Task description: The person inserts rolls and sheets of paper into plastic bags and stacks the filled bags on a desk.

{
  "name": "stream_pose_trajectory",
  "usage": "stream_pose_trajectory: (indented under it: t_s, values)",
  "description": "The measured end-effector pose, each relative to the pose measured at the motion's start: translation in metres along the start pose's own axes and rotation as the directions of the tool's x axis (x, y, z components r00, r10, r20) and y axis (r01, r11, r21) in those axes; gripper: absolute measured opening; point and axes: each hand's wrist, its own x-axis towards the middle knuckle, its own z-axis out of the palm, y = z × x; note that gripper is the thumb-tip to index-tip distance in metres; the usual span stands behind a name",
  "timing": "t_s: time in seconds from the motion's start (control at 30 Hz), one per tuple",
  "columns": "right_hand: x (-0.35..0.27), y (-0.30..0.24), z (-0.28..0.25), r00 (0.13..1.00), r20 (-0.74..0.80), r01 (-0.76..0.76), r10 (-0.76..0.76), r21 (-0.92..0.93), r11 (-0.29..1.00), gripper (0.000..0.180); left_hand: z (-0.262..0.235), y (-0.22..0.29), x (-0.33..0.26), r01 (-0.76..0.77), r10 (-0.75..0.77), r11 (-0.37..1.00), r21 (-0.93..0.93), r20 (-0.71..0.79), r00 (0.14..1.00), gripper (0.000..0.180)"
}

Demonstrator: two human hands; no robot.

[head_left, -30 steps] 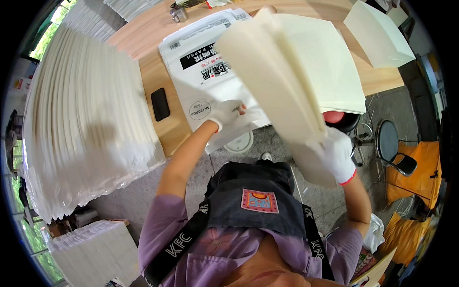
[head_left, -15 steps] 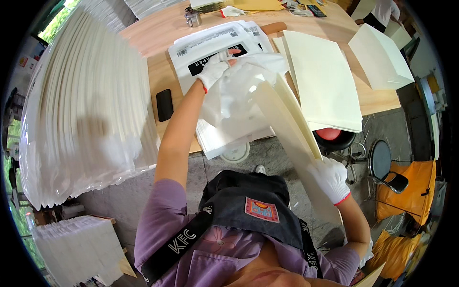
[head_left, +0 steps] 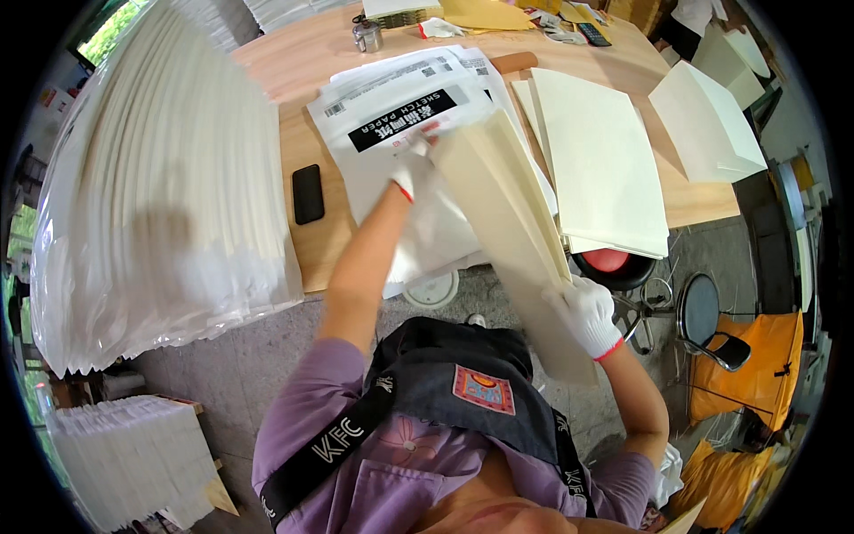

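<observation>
My right hand (head_left: 587,313), in a white knit glove with a red cuff, grips the near end of a bowed sheaf of cream paper (head_left: 503,209). The sheaf slants from the hand up over the table edge, its far end above a pile of white plastic paper bags (head_left: 374,165) with a black printed label. My left hand (head_left: 412,167), gloved alike, is over the top bag beside the sheaf's far left edge. Motion smears its fingers, so their grip is unclear. Right of the sheaf lies a flat stack of cream paper (head_left: 605,165).
A black phone (head_left: 308,194) lies left of the bags. A tall plastic-wrapped paper stack (head_left: 160,196) stands at the left. A metal pot (head_left: 366,36), gloves and a calculator (head_left: 593,34) sit at the back. Folded board (head_left: 707,125) stands far right; a stool (head_left: 703,307) is below.
My left hand has come nearer and right. The bag's filmy plastic, bunched up before, now lies flatter with its label uncovered. My right hand and the sheaf have shifted left.
</observation>
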Motion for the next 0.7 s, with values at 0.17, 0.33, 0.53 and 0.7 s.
stream_pose_trajectory:
  t_s: [0.17,0.33,0.53,0.7]
  values:
    - [0.020,0.020,0.011,0.969,0.244,0.162,-0.046,-0.480,0.862,0.009,0.088,0.090,-0.028,-0.144,0.133,0.706,0.693,0.069,0.989,0.026]
    - [0.057,0.006,-0.015,0.968,0.248,0.149,-0.040,-0.438,0.887,0.012,0.131,0.025,-0.099,-0.526,0.063,-0.157,0.836,0.541,0.839,0.017]
    - [0.047,0.049,-0.012,0.920,0.349,-0.374,0.179,0.639,0.672,0.029,0.105,0.067,-0.178,-0.414,0.326,0.797,0.441,0.264,0.908,0.015]
    - [0.057,0.060,-0.002,0.838,0.387,-0.434,0.385,0.900,0.039,0.029,0.064,0.040,-0.191,-0.757,0.146,0.170,0.630,0.744,0.652,0.011]
